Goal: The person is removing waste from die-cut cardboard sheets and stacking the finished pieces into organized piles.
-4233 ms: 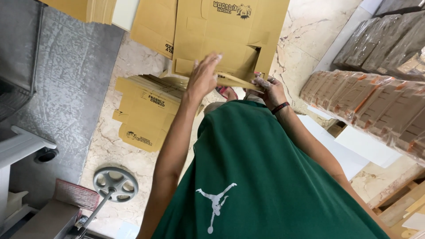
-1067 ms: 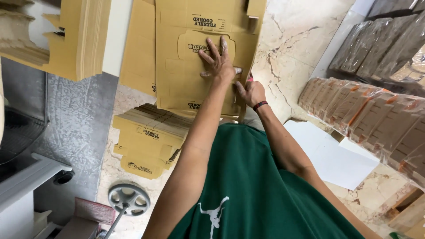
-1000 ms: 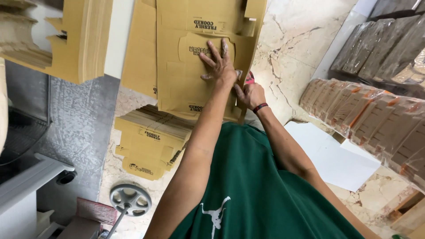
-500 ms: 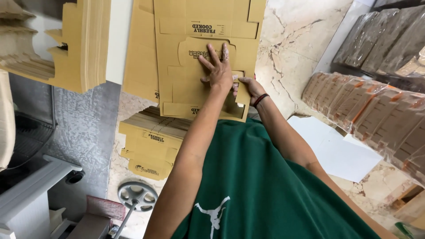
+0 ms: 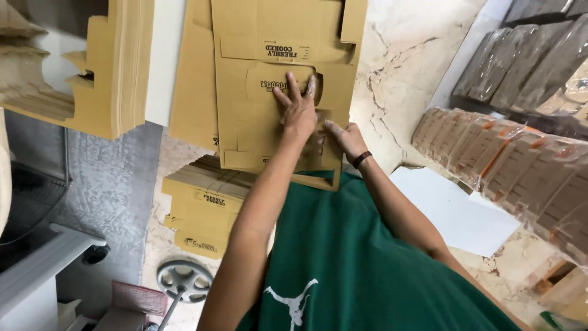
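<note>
We press our left hand (image 5: 298,110) flat, fingers spread and released, on the printed face of a flattened brown cardboard box (image 5: 275,73) that lies unfolded in front of us. Our right hand (image 5: 346,138), with a dark band at the wrist, touches the same box just beside the left hand, near its lower right edge; its fingers lie against the cardboard, but we cannot tell whether they pinch a flap or only rest there. The box sits above our green shirt (image 5: 367,257) in the view, partly overlapping another flat sheet of the same cardboard. Below and to the left, a stack of flat boxes (image 5: 202,208) lies on the marble floor (image 5: 404,61). A second, thicker pile of cardboard blanks (image 5: 119,67) stands at the upper left. To the right, rows of plastic-wrapped bundles (image 5: 520,165) lean together, and a white sheet (image 5: 453,208) lies near them. A small grey wheel (image 5: 184,281) sits on the floor near the lower left.
</note>
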